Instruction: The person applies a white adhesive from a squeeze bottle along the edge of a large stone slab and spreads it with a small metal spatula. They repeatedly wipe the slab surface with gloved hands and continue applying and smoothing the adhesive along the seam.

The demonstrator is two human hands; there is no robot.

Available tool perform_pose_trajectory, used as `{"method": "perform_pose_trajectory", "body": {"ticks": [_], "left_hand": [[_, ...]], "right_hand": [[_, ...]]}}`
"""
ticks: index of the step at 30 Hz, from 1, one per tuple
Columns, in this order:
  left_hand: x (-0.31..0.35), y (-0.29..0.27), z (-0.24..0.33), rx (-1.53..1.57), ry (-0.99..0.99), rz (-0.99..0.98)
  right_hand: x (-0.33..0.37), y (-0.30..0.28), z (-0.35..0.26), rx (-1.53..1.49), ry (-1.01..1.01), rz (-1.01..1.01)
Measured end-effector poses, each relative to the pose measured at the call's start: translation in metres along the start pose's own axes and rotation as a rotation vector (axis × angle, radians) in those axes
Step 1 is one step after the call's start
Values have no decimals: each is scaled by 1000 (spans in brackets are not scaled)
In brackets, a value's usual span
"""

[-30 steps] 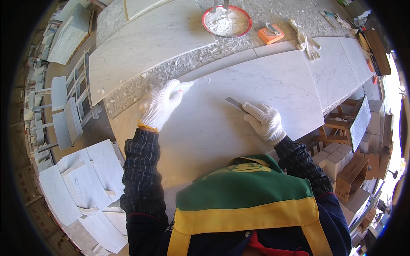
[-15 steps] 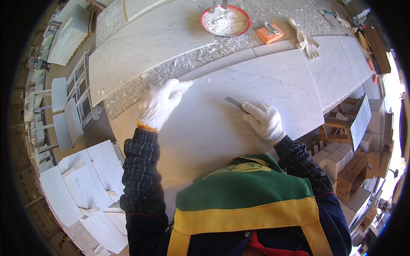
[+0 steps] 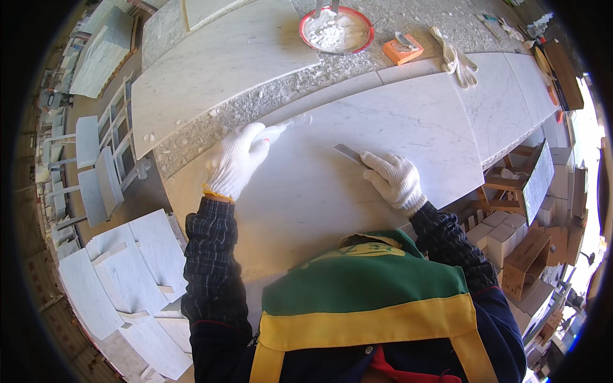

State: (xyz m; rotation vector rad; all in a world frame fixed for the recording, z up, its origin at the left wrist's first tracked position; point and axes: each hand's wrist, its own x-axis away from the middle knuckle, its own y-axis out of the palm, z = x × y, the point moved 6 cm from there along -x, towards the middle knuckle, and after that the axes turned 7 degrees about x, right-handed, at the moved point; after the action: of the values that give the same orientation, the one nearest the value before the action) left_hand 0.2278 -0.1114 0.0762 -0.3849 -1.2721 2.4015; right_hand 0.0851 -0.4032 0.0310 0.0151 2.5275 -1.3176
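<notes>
A pale slab [image 3: 377,127] is spread in front of the body, and both hands are held at its surface. The scraper [image 3: 348,153] is gripped by the gloved right hand [image 3: 394,180] over the right half of the slab; its handle is enclosed by bent fingers and its flat metal blade is pointed toward the slab's far left. Whether the slab is touched by the blade cannot be told.

The left hand [image 3: 237,158], also gloved, is placed at the left part of the slab, near the far edge. Its fingers are bent and brought close together. By the fingertips a white patch [image 3: 297,122] is seen on the slab; whether anything is held in this hand cannot be told, as white is blended into white there.

The slab's far edge is bordered by a narrow strip [image 3: 338,91], and its right edge is met by another veined piece [image 3: 497,102]. Beyond the slab, a red-rimmed bowl [image 3: 302,37] is filled with white powder or paste [image 3: 335,33], and metal blades [image 3: 318,9] are stood in it. To the right of these, also beyond the slab, an orange block [image 3: 402,53] is topped by a small metal piece [image 3: 405,42], and spare gloves [image 3: 453,57] are laid out. Beyond the slab on the left, a large panel [image 3: 223,70] is laid on a speckled table [image 3: 271,92].
</notes>
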Motion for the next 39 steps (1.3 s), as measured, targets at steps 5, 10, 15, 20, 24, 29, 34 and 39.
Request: {"method": "perform_pose_trajectory", "body": {"ticks": [5,10,15,20,24,29,34,39], "left_hand": [[0,2,-4,10,-5,-3],[0,3,-5,-39,3,-7],[-2,2,-1,-15,12,12],[0,2,0,11,-12,-3],[5,4,-11,81,-50,-18],[28,12,-23,482,-206,96],[55,16,-38,720,-392,361],[70,14,-62,637,-420,776]], "right_hand": [[1,2,2,16,16,-24],[2,3,3,35,19,-41],[2,4,4,33,4,-33],[3,3,4,62,10,-51],[2,2,3,69,12,-59],[1,-1,1,11,14,-6],[-3,4,10,-232,251,105],[-50,27,13,-320,317,421]]}}
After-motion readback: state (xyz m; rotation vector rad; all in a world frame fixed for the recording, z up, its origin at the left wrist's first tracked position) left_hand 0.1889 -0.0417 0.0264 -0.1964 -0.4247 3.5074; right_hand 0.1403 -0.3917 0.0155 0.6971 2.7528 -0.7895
